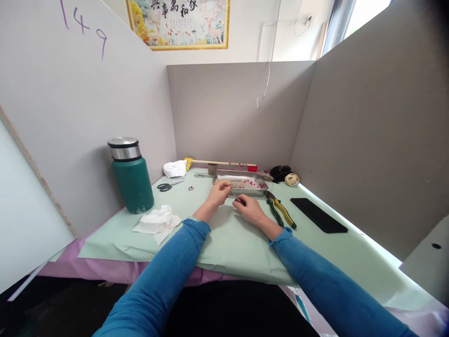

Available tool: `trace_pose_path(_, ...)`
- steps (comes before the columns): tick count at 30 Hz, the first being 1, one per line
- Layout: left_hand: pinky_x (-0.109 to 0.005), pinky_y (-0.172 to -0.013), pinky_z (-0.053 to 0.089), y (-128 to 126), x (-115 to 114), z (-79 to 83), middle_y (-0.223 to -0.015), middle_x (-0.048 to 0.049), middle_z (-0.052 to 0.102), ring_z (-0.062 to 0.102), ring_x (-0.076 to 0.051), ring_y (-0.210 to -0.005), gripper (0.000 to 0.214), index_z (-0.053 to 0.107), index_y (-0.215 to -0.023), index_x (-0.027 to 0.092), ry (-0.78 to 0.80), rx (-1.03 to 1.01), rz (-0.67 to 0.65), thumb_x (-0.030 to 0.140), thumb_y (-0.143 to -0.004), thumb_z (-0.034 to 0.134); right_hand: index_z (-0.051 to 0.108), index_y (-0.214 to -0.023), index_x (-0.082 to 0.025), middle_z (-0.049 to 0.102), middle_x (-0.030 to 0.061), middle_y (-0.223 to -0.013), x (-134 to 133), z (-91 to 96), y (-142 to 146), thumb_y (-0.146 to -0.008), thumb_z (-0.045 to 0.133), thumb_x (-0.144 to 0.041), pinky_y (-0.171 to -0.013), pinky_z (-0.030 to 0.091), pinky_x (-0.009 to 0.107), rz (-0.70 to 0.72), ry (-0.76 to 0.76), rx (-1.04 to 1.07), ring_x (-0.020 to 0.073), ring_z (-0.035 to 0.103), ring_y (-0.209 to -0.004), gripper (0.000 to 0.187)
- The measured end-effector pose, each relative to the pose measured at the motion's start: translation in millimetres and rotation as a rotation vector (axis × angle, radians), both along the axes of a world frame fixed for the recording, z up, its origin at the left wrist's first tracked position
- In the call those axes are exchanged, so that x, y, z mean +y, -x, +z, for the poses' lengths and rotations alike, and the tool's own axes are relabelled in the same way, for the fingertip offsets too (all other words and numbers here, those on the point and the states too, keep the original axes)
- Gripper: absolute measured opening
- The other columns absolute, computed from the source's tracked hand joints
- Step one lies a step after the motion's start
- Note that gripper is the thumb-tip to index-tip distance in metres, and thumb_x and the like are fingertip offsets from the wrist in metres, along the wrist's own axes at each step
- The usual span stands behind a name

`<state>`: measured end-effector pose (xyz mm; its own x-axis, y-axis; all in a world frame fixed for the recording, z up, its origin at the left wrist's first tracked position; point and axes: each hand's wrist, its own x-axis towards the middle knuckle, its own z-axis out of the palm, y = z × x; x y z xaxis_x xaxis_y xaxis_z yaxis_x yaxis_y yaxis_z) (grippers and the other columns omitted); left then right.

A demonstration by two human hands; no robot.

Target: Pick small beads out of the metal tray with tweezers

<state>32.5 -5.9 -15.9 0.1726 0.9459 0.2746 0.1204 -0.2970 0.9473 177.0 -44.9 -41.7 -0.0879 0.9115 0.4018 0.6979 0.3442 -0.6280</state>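
My left hand [218, 194] is closed in a pinch in front of the metal tray [257, 192]; what its fingertips hold is too small to make out. Just right of it, my right hand [251, 210] is wrapped round a small tool with a dark and red handle [240, 201]. The tool's thin metal end points toward my left fingertips, and its exact kind is hidden by my fingers. Small tan and red beads [249, 184] lie in the tray. Beside my right wrist rest pliers [280, 210] with green and yellow handles.
A green bottle [132, 182] stands at left, near crumpled tissue [159, 220], scissors [170, 186] and a small ring-like piece [191, 188]. A black phone-like slab [317, 215] lies at right. Behind the tray are a wooden stick [213, 162] and a small brown cup [212, 168]. Partitions enclose the table.
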Motion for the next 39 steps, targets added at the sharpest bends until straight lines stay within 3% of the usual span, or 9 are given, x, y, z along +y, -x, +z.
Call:
trace_pose_path(27, -0.019, -0.038, 0.026, -0.6, 1.4, -0.8, -0.049, 0.0071, 0.043, 0.034, -0.004, -0.036, 0.012, 0.049, -0.073, 0.017, -0.011, -0.010, 0.043, 0.027, -0.078, 0.053, 0.061, -0.079, -0.018, 0.064, 0.0031, -0.079, -2.3, 1.6, 0.7, -0.076, 0.049, -0.036, -0.062, 0.033, 0.025, 0.014, -0.011, -0.016, 0.0152, 0.051, -0.068, 0.022)
trace_pose_path(39, -0.019, -0.036, 0.026, 0.0, -0.4, -0.5, -0.048, 0.0075, 0.043, 0.034, -0.003, -0.033, 0.016, 0.047, -0.065, 0.017, -0.014, 0.065, -0.022, 0.025, -0.078, 0.053, 0.061, -0.081, -0.018, 0.064, 0.0026, -0.080, 0.2, -1.8, 0.0, -0.077, 0.050, -0.036, -0.062, 0.033, 0.025, 0.024, -0.018, -0.021, 0.0154, 0.052, -0.068, 0.022)
